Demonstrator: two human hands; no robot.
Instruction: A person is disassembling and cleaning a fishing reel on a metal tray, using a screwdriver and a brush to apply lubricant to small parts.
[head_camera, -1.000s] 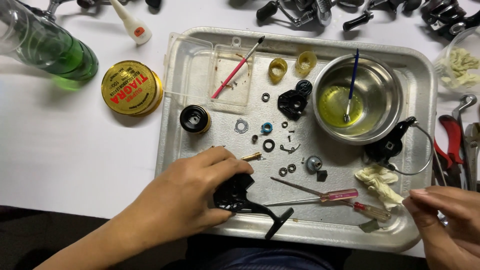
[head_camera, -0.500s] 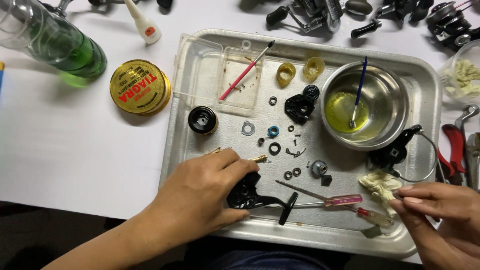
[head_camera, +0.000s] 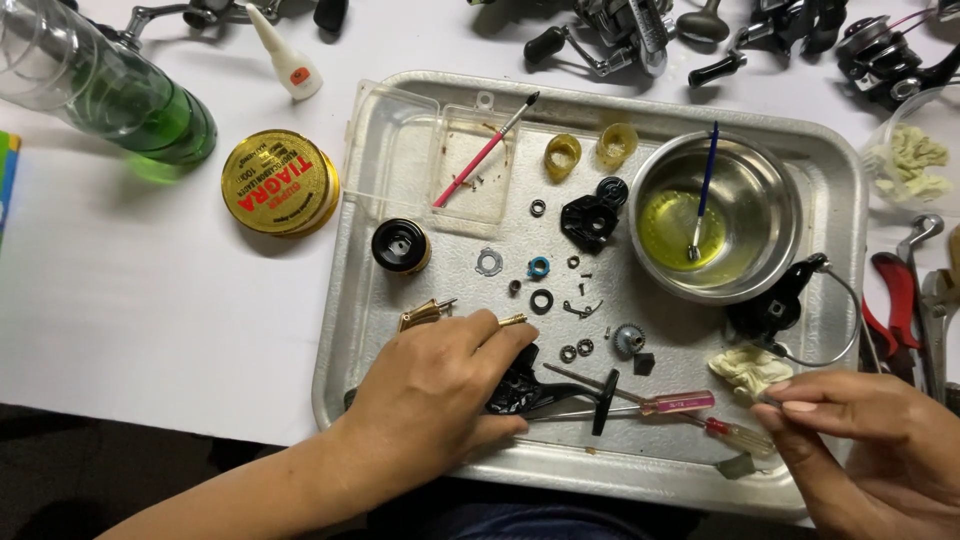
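Observation:
My left hand (head_camera: 440, 390) lies on the near part of a metal tray (head_camera: 350, 330) and grips a black reel body (head_camera: 520, 385), whose T-shaped handle (head_camera: 605, 388) sticks out to the right. My right hand (head_camera: 865, 440) hovers at the tray's near right corner. Its fingertips are pinched together just beside a stained yellow cloth (head_camera: 745, 368) and the end of a red-handled screwdriver (head_camera: 725, 432). What they hold cannot be made out. A pink-handled screwdriver (head_camera: 680, 403) lies between the hands.
On the tray are a steel bowl (head_camera: 775, 215) of yellow liquid with a blue brush (head_camera: 705, 185), a black spool (head_camera: 400, 245), small washers and gears, and a clear box with a pink brush (head_camera: 480, 155). Off it are a gold tin (head_camera: 280, 183), a green bottle (head_camera: 130, 105), pliers (head_camera: 900, 300) and reels (head_camera: 620, 30).
My left hand has turned the reel body, so its handle swung from low right to upright. My right hand moved up and left toward the cloth.

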